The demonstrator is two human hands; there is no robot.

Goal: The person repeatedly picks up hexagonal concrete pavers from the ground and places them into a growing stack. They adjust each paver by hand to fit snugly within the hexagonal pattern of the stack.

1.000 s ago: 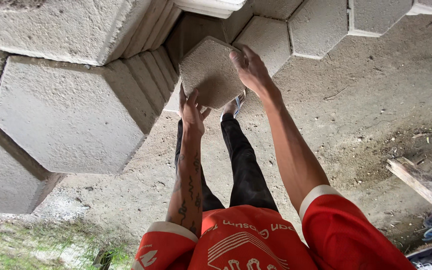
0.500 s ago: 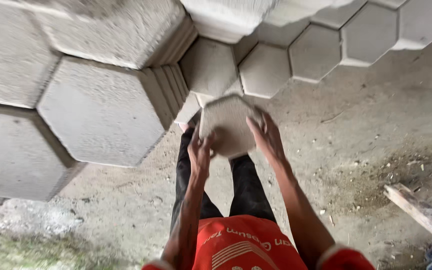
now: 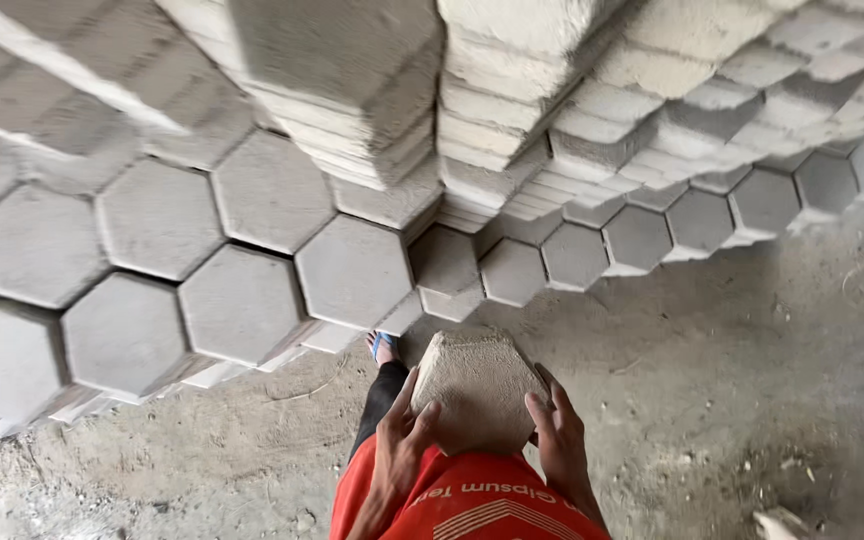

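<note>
Two hands gripped one paver (image 3: 477, 390) close against red shirt (image 3: 472, 500). Left hand (image 3: 402, 445) clasped left edge, right hand (image 3: 557, 440) right edge, fingers curled, equally near. Paver lay flat-face up, no long axis; stacks (image 3: 252, 220) stood ahead, apart, beyond foot (image 3: 383, 346).

The underside of the hexagonal paver (image 3: 479, 388) and its near edge are hidden against the red shirt (image 3: 472, 505). The left hand (image 3: 400, 447) and right hand (image 3: 559, 440) show only their backs; palms and thumbs lie out of sight behind the block, and both forearms run off the near edge. Only the toe of a blue sandal (image 3: 383, 345) peeks out past a dark trouser leg (image 3: 380, 400). The stacked pavers (image 3: 352, 270) are cut off left, right and far. A pale scrap (image 3: 780, 524) at the near right edge is too cropped to identify.
</note>
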